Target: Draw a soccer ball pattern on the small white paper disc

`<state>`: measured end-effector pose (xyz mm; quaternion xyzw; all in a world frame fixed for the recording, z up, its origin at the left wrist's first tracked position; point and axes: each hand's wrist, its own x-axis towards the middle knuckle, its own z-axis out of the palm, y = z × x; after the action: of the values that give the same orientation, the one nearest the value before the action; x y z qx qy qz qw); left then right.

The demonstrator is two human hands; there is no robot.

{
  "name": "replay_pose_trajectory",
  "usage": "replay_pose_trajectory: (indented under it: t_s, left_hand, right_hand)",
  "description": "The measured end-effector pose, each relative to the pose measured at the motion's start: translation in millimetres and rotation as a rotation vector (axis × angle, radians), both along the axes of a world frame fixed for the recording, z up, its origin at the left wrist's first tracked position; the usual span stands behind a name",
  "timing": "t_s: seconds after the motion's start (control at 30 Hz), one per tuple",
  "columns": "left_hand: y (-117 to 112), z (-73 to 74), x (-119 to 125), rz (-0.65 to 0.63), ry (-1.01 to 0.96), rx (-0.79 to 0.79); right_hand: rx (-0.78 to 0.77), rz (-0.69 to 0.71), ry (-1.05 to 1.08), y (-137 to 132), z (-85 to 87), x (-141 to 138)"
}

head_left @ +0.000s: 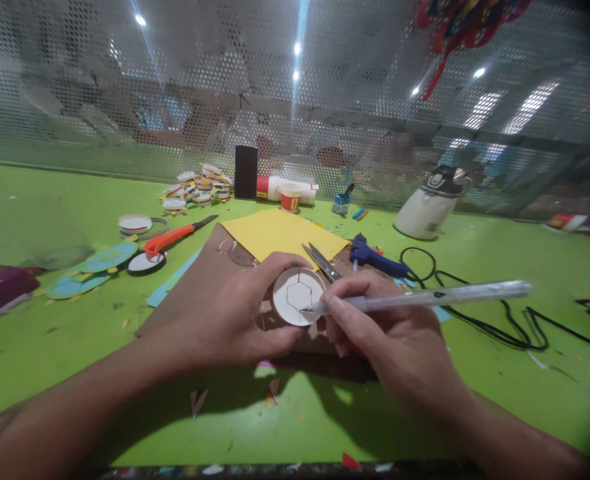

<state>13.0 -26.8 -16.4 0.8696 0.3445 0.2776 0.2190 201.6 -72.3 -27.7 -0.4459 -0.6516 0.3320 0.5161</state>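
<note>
Between the thumb and fingers of my left hand (pixel 245 310) is a white round paper cup bottom (pixel 285 308), its face turned up toward me. A dark hexagon with short lines running from its corners is drawn on it. My right hand (pixel 389 333) grips a clear-barrelled pen (pixel 445 293), whose tip touches the disc near the hexagon's lower edge. Open scissor blades (pixel 323 263) show just beyond my right hand; the handles are mostly hidden under it. Brown paper (pixel 199 293) and a yellow sheet (pixel 279 230) lie beneath and behind my hands.
Left are an orange-handled cutter (pixel 172 237), blue paper discs (pixel 82 283) and a pile of cut cup rings (pixel 199 187). Behind stand a black phone (pixel 245 172) and paper cups (pixel 291 197). Right are a blue glue gun (pixel 375 257), its black cord (pixel 499 337) and a white jug (pixel 427 207).
</note>
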Motion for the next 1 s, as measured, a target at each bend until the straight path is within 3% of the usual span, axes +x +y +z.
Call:
replay_pose_trajectory:
  t_s: [0.53,1.0]
  left_hand:
    - [2.5,-3.3,1.9,-0.055,-0.096,-0.017]
    - [2.1,-2.4,0.8,-0.034,-0.054,-0.061]
  right_hand:
    - [-0.012,0.023,-0.053,0.7,5.2,-0.3]
    - [-0.054,0.033,-0.076,2.8,6.0,0.6]
